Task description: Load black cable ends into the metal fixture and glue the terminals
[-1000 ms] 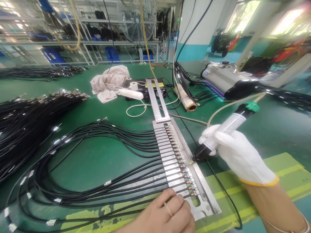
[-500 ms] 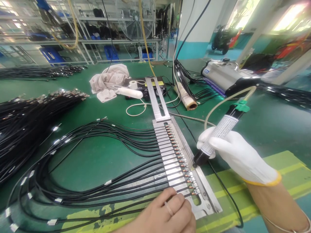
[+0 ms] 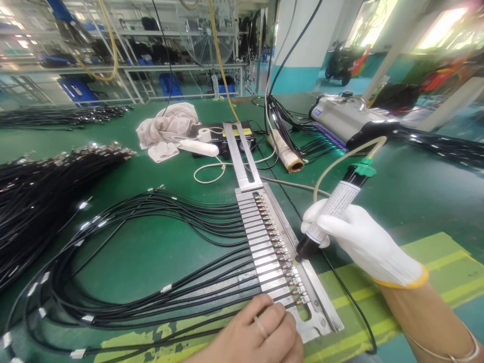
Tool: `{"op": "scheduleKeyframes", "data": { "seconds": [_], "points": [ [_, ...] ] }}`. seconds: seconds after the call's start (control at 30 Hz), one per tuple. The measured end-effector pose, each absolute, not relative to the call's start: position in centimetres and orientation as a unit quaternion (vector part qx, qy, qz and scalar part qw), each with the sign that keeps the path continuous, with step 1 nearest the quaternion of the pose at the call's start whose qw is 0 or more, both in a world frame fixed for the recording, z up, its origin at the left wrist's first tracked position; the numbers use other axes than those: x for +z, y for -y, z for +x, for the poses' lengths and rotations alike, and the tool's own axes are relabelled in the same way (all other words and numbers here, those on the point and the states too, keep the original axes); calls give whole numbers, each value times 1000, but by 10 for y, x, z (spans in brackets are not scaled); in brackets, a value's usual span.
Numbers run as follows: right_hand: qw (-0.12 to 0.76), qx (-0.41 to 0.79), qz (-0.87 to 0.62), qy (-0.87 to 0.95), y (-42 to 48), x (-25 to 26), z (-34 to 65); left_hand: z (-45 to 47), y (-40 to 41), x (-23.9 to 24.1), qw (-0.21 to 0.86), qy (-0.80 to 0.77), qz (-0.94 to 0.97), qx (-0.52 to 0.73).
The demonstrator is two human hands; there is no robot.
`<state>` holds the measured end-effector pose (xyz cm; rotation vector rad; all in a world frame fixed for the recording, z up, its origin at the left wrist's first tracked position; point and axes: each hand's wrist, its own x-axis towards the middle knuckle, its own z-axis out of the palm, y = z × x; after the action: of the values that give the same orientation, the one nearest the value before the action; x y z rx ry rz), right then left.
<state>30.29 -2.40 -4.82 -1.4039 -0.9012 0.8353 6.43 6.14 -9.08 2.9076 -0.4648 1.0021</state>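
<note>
My right hand [image 3: 359,244], in a white glove with a yellow cuff, is wrapped round a labelled glue syringe [image 3: 336,205] with a green cap and a pale hose. The syringe leans, its thin tip pointing down at a row of small metal connectors [image 3: 280,252]. These sit in a long metal fixture [image 3: 316,290], and black cables [image 3: 109,305] run from them to the left in wide loops. At the fixture's near end rests my bare left hand [image 3: 266,327], wearing a ring. Its fingers are curled over the fixture and the nearest cables; the fingertips are partly hidden.
Left on the green table [image 3: 159,257] lies a big pile of black cables [image 3: 45,196]. Behind the fixture are a crumpled cloth [image 3: 168,128], a black box [image 3: 223,132] and a cardboard tube [image 3: 289,154]. A silver machine [image 3: 350,121] glows violet over cables at back right.
The whole view has shifted slightly to the left in the picture. Both hands keep nearly the same places on the syringe and the fixture.
</note>
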Motion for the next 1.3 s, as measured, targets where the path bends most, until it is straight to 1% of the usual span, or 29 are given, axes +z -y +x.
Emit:
{"op": "scheduleKeyframes", "data": {
  "seconds": [0.37,0.8,1.3],
  "points": [
    [582,379,-603,393,26,-47,303,64,-62,-92,22,147,933,327],
    [574,370,-611,399,26,-47,304,65,-61,-92,19,149,934,325],
    [597,338,-630,363,25,-47,303,64,-62,-94,25,152,933,324]
  ]
}}
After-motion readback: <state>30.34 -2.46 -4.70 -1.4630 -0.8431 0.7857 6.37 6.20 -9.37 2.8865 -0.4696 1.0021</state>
